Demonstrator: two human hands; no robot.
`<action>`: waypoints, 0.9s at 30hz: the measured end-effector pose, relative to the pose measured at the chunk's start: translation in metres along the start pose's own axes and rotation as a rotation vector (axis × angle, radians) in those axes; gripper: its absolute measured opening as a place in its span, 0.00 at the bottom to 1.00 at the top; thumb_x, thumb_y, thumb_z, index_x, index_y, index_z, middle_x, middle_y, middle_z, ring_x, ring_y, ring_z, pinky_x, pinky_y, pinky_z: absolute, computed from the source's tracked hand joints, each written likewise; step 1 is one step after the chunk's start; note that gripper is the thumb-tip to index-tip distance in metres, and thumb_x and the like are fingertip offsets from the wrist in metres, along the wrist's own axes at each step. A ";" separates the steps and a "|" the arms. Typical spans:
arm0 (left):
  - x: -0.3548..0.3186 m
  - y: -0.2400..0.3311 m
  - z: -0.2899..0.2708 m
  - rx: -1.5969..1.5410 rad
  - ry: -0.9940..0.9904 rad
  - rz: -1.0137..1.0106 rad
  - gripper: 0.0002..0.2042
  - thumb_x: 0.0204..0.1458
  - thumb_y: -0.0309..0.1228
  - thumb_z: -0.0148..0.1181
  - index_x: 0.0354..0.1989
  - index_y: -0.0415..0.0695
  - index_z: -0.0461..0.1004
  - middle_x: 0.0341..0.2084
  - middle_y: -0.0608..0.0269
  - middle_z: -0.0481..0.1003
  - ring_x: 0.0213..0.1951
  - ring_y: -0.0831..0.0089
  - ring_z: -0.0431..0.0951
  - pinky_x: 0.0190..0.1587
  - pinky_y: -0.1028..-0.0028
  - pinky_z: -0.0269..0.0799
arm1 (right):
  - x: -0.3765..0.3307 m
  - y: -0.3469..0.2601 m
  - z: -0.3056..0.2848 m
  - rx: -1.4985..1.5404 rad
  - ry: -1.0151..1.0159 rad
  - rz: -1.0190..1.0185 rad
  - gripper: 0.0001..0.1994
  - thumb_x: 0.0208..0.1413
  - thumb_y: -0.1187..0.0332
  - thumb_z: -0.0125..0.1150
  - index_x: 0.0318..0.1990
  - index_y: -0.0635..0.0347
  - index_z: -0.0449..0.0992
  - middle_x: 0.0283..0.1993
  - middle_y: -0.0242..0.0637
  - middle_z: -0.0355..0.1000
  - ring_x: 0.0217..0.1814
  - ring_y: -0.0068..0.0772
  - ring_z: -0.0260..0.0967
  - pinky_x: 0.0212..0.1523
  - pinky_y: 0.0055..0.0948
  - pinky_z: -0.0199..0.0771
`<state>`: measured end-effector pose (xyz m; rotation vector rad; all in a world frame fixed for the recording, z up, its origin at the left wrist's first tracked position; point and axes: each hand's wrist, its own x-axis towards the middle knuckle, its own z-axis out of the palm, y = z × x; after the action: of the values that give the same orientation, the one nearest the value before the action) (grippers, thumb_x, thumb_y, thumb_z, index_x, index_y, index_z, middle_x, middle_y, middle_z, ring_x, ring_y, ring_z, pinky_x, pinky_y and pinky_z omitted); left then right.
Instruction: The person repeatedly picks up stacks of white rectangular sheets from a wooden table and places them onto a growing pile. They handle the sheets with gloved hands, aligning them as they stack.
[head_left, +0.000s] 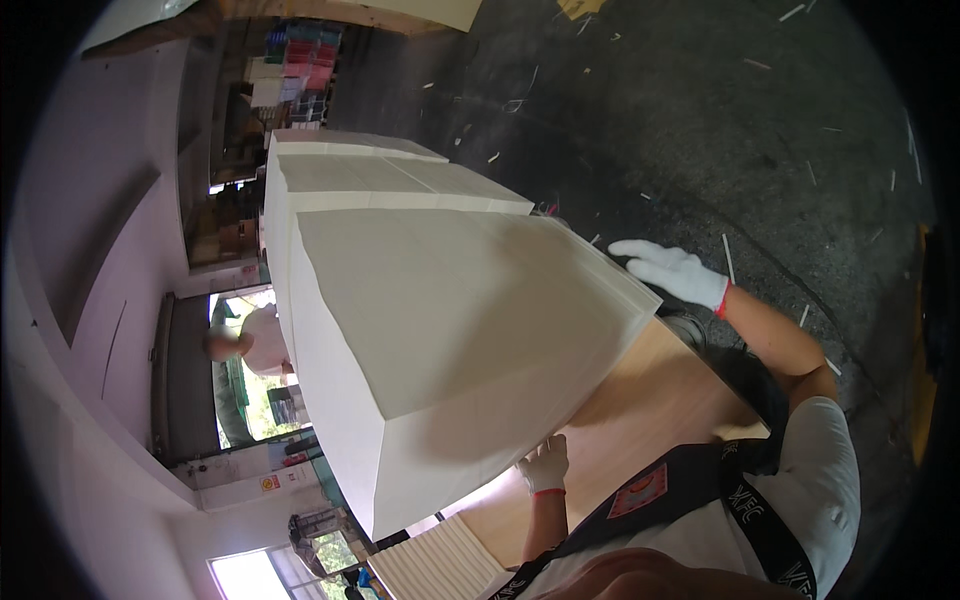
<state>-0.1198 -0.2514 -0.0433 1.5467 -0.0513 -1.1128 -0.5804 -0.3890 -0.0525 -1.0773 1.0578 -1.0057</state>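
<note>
Paper stack [440, 340], tall and leaning on the wooden table [650, 400], could slump if the gloved right hand [672, 270], fingers spread flat on its far top edge, or the left hand [545, 465], pressed against its near corner, slips

Dark floor [700, 110] littered with pale scraps. Coloured crates [305, 55] stacked far back. Another person [250, 340] beside an open doorway [255, 400].

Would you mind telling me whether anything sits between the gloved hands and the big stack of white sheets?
Nothing visible does: the left hand presses the stack of white sheets at its near edge, the right hand touches its far corner.
</note>
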 end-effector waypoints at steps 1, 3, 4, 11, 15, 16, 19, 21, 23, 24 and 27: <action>-0.002 0.000 0.001 -0.041 0.024 -0.012 0.21 0.59 0.45 0.50 0.55 0.45 0.68 0.54 0.58 0.70 0.54 0.58 0.69 0.48 0.51 0.71 | -0.003 -0.015 0.003 -0.016 -0.054 0.039 0.28 0.65 0.51 0.48 0.69 0.52 0.64 0.73 0.41 0.59 0.75 0.44 0.55 0.74 0.33 0.52; -0.001 0.004 0.001 -0.146 0.063 -0.059 0.20 0.59 0.44 0.51 0.54 0.45 0.68 0.55 0.60 0.70 0.55 0.60 0.68 0.51 0.51 0.69 | 0.005 -0.008 0.021 -0.134 -0.023 -0.219 0.29 0.66 0.54 0.46 0.71 0.54 0.60 0.76 0.42 0.53 0.78 0.44 0.50 0.75 0.34 0.49; -0.002 0.005 -0.001 -0.126 0.060 -0.061 0.20 0.58 0.43 0.51 0.54 0.45 0.68 0.55 0.62 0.71 0.56 0.61 0.68 0.53 0.51 0.68 | 0.006 -0.007 0.031 -0.078 -0.041 -0.193 0.29 0.66 0.55 0.46 0.72 0.55 0.58 0.77 0.43 0.52 0.79 0.44 0.48 0.75 0.34 0.49; -0.045 0.006 0.036 0.407 -0.025 0.018 0.13 0.60 0.42 0.50 0.49 0.54 0.73 0.55 0.67 0.73 0.62 0.65 0.66 0.61 0.49 0.60 | 0.018 -0.046 0.046 -0.237 -0.077 -0.453 0.31 0.67 0.56 0.44 0.75 0.57 0.51 0.76 0.48 0.51 0.80 0.46 0.45 0.76 0.37 0.47; 0.004 -0.011 -0.026 0.779 -0.094 0.338 0.13 0.62 0.44 0.48 0.49 0.57 0.72 0.57 0.67 0.72 0.64 0.65 0.65 0.59 0.49 0.63 | 0.069 -0.130 0.038 -0.358 -0.353 0.079 0.31 0.69 0.50 0.43 0.74 0.54 0.54 0.73 0.47 0.59 0.75 0.46 0.57 0.74 0.34 0.51; 0.008 -0.014 -0.030 0.767 -0.108 0.351 0.14 0.63 0.45 0.47 0.51 0.57 0.71 0.58 0.67 0.71 0.64 0.65 0.65 0.59 0.49 0.63 | 0.093 -0.115 0.039 -0.278 -0.200 -0.085 0.31 0.68 0.47 0.42 0.73 0.53 0.57 0.71 0.47 0.61 0.71 0.46 0.61 0.73 0.34 0.53; 0.008 -0.025 -0.037 0.390 -0.136 0.206 0.17 0.64 0.46 0.43 0.57 0.58 0.66 0.60 0.68 0.68 0.64 0.62 0.64 0.61 0.50 0.63 | 0.192 -0.025 0.044 -0.211 -0.018 -0.183 0.33 0.67 0.40 0.39 0.70 0.52 0.63 0.71 0.47 0.63 0.65 0.49 0.69 0.69 0.36 0.60; 0.001 -0.044 -0.049 0.110 -0.130 0.095 0.19 0.66 0.48 0.41 0.61 0.58 0.64 0.62 0.69 0.66 0.65 0.61 0.63 0.63 0.51 0.63 | 0.209 -0.004 0.051 -0.083 -0.121 0.032 0.34 0.67 0.39 0.38 0.68 0.53 0.66 0.68 0.49 0.66 0.66 0.48 0.68 0.68 0.38 0.60; 0.003 -0.059 -0.047 -0.048 -0.176 0.043 0.21 0.67 0.49 0.38 0.65 0.59 0.61 0.64 0.69 0.64 0.65 0.60 0.63 0.64 0.52 0.62 | 0.224 0.023 0.052 -0.038 -0.108 0.135 0.35 0.66 0.38 0.37 0.66 0.55 0.69 0.65 0.51 0.69 0.66 0.49 0.68 0.66 0.39 0.61; 0.006 -0.062 -0.038 -0.091 -0.218 0.042 0.22 0.68 0.49 0.37 0.67 0.59 0.59 0.65 0.69 0.62 0.65 0.59 0.62 0.64 0.52 0.62 | 0.235 0.040 0.047 -0.054 -0.045 0.118 0.36 0.66 0.37 0.37 0.64 0.57 0.71 0.63 0.53 0.70 0.66 0.51 0.67 0.66 0.39 0.61; -0.001 -0.088 -0.030 -0.135 -0.146 0.137 0.25 0.69 0.50 0.35 0.72 0.60 0.55 0.67 0.70 0.59 0.66 0.58 0.62 0.66 0.54 0.62 | 0.220 0.033 0.070 -0.172 0.069 0.077 0.38 0.65 0.35 0.35 0.60 0.59 0.74 0.59 0.54 0.73 0.65 0.53 0.67 0.63 0.41 0.62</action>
<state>-0.1471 -0.1994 -0.1157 1.3206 -0.1754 -1.0959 -0.4650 -0.5838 -0.1092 -1.1378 1.2506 -0.9085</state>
